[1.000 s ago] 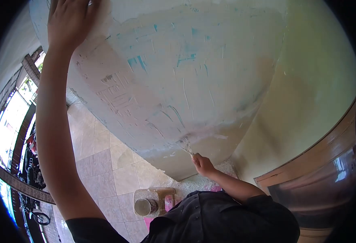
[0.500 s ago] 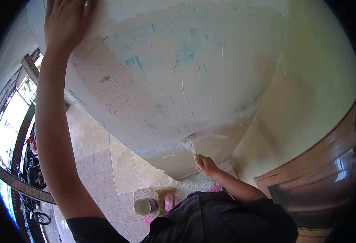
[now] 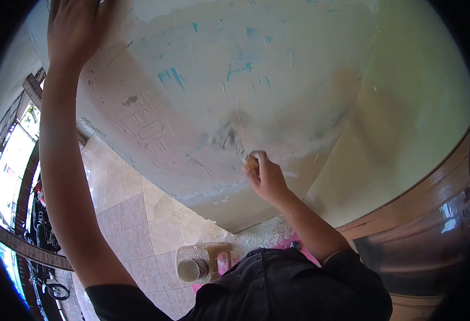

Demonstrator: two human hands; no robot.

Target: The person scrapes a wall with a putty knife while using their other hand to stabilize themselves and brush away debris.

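Note:
My right hand [image 3: 268, 175] is closed around the handle of a scraper [image 3: 228, 140]. The scraper's broad blade is blurred against the patchy wall [image 3: 294, 112] in front of me. Up at the top left, my left hand [image 3: 77, 32] lies flat on the same wall with its arm stretched out; its fingertips run out of the frame. Blue flecks, ridges and scraped marks cover the wall's pale surface, and a bare brownish strip runs along its lower edge.
Below stands a woven-look stool [image 3: 213, 251] with a round tub [image 3: 191, 270] on it. White flakes [image 3: 267, 232] lie on the floor by the wall's foot, over pink sheeting. A wooden-framed glass panel [image 3: 417, 241] is at right; a motorbike [image 3: 42, 230] stands outside at left.
My right hand has moved the scraper up the wall from near its lower edge. The left hand stays on the wall, and the whole view has shifted slightly.

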